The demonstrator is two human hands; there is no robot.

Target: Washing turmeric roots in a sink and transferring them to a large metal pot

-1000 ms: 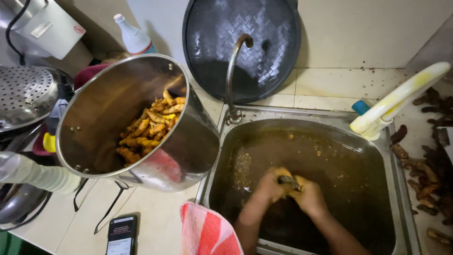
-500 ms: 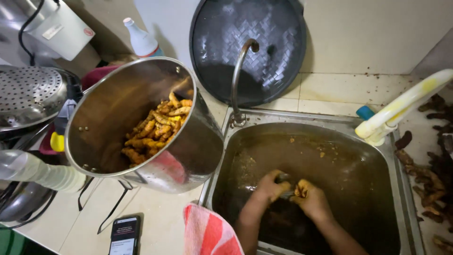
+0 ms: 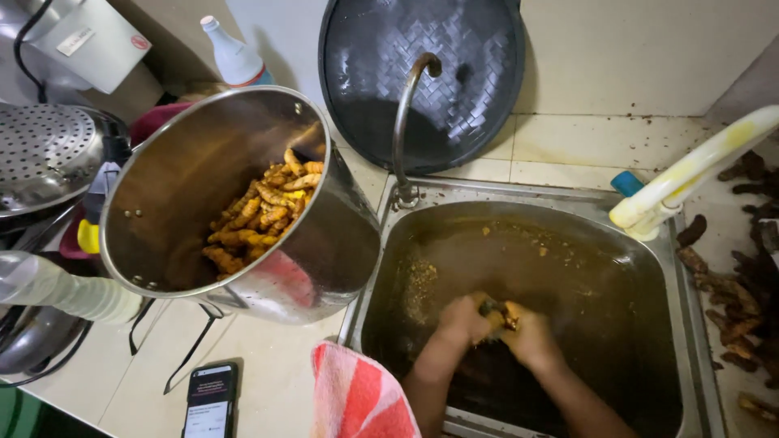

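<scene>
Both hands, left hand [image 3: 464,318] and right hand [image 3: 531,337], closed around one turmeric root [image 3: 501,311], held low mid-sink [image 3: 519,207] so murky water rinses it; steel pot [image 3: 243,203] at counter edge.

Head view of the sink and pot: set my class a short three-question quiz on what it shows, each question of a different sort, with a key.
1. True or false: the steel pot left of the sink stands upright.
2. What do the left hand and right hand hold between them? A a sponge; B a root piece; C a cup.
3. Fill in: the phone lies on the ____.

Key:
1. False; it is tilted, with orange-yellow roots inside.
2. B, over murky brown water.
3. Counter, beside a red striped cloth.
</scene>
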